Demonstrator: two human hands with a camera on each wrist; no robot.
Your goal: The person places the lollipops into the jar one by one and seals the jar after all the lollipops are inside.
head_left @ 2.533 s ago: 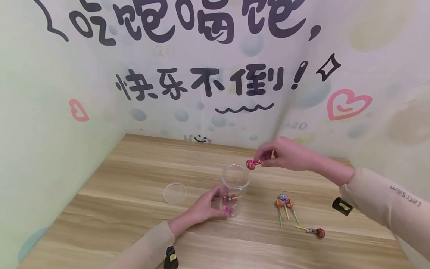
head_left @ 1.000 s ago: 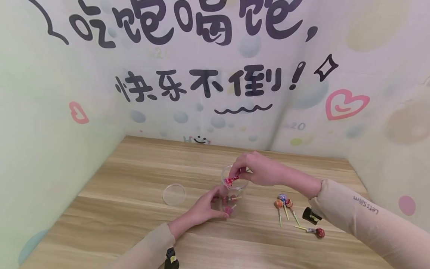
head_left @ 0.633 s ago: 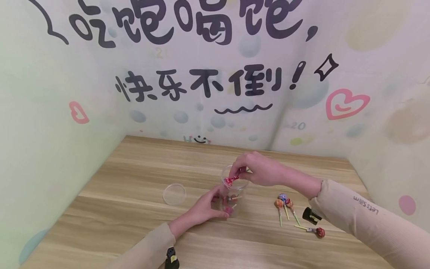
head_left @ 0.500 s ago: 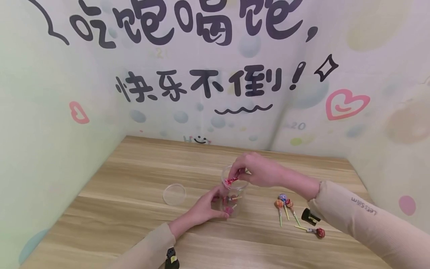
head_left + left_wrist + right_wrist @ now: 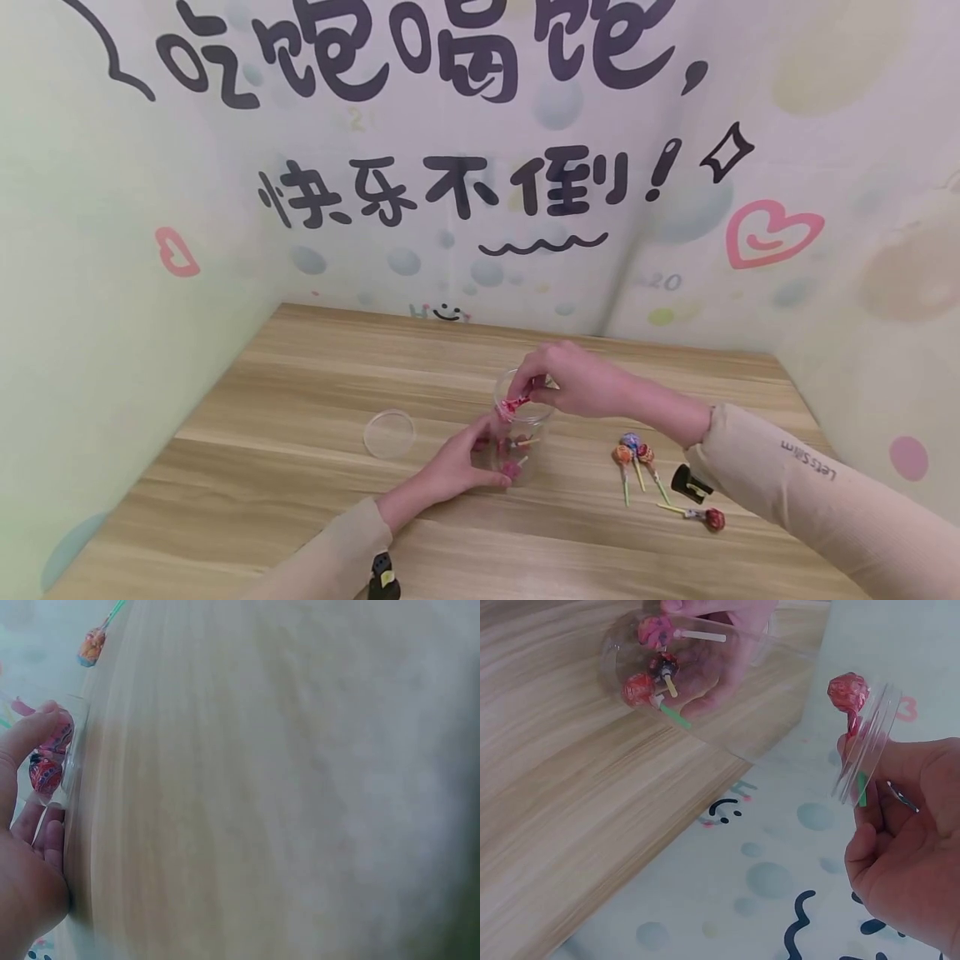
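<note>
- Δ vs 2.5 s ago: our R hand point(image 5: 573, 379) went from beside the clear plastic cylindrical jar point(image 5: 536, 427) into its mouth, w/ the round red-wrapped, green-stick lollipop point(image 5: 848, 693). Last ~1 s: barely any shift.
- Our read: insertion mid-step; this one's past the rim, not yet down w/ the 3 mixed-colour wrapped lollipops point(image 5: 638, 688) at the jar bottom.
- Grip R: thumb + fingers pinch it just behind the head; not released. Head sits inside, near the jar's L wall, tilted; stick end pokes out past our fingers.
- Grip L: our L hand point(image 5: 453, 462) grasps the jar's lower side; jar's upright.
- Rest: 4 bright ball-shaped lollipops point(image 5: 623, 454) toward the wood-grain table's point(image 5: 300, 400) R edge; clear round lid point(image 5: 389, 434) toward its L edge.
</note>
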